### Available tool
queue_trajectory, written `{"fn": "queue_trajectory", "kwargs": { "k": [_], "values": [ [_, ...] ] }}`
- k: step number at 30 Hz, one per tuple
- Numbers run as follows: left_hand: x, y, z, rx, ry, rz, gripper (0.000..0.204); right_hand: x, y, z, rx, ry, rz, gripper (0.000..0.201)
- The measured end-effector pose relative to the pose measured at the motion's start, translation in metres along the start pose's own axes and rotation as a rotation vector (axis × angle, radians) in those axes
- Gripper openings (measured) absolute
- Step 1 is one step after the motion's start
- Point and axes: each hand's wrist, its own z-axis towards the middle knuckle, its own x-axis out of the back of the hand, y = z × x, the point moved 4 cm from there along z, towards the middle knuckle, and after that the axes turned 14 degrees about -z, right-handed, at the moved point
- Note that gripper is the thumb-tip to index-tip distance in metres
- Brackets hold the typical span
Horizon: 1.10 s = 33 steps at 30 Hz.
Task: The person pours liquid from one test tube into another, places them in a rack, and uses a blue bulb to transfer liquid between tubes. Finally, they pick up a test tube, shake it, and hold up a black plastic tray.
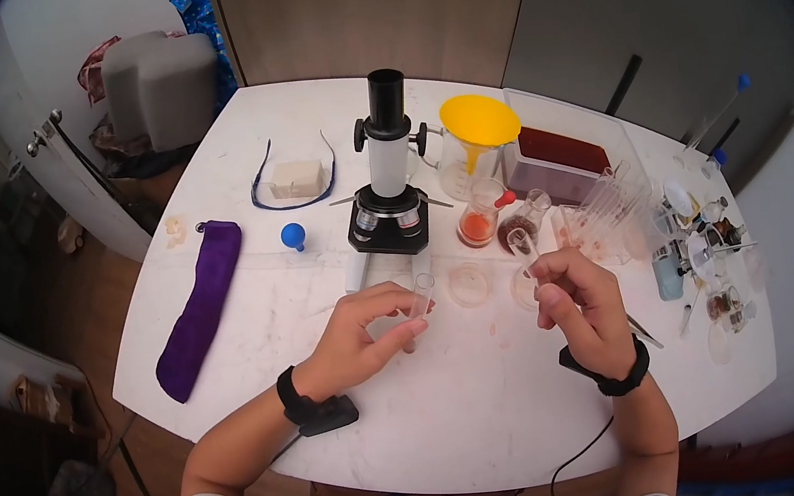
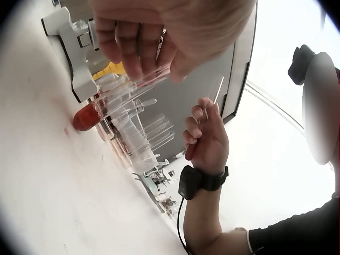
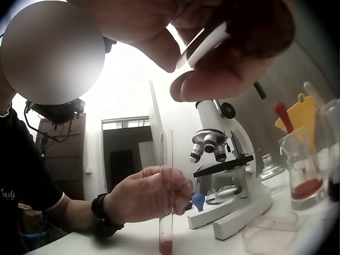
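Observation:
My left hand (image 1: 359, 338) pinches a clear glass test tube (image 1: 424, 287) between thumb and fingers, over the table in front of the microscope (image 1: 388, 164). In the right wrist view this tube stands nearly upright, with red liquid (image 3: 166, 246) at its rounded bottom. My right hand (image 1: 586, 308) grips a second glass test tube (image 1: 521, 244), its mouth tilted up and to the left. Dark red contents (image 2: 190, 151) show at its lower end in the left wrist view. A glass petri dish (image 1: 469, 284) lies on the table between the hands.
Behind my right hand stand a flask of red liquid (image 1: 475, 231), a yellow funnel (image 1: 480, 120) in a beaker, and upright test tubes (image 1: 610, 205). Small glassware crowds the right edge. To the left lie a purple pouch (image 1: 200, 314), a blue bulb (image 1: 292, 236) and safety glasses (image 1: 296, 202).

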Motion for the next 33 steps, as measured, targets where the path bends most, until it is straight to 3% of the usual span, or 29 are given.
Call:
{"fn": "queue_trajectory", "kwargs": {
  "k": [9,20,27,33],
  "values": [
    [-0.003,-0.006,-0.005,0.007,0.059,-0.077,0.018,-0.018,0.006,-0.001,0.063,-0.041,-0.084,0.017],
    [-0.002,-0.006,-0.008,0.038,-0.004,-0.086,0.012,-0.033,0.007,-0.001,0.069,-0.127,-0.126,0.018],
    [-0.003,-0.008,-0.008,0.067,0.014,-0.133,0.013,-0.027,0.009,0.003,0.119,-0.105,-0.162,0.019],
    [-0.007,-0.011,-0.011,-0.008,0.008,-0.084,0.014,-0.010,0.002,0.007,0.117,-0.036,-0.222,0.017]
  ]
}}
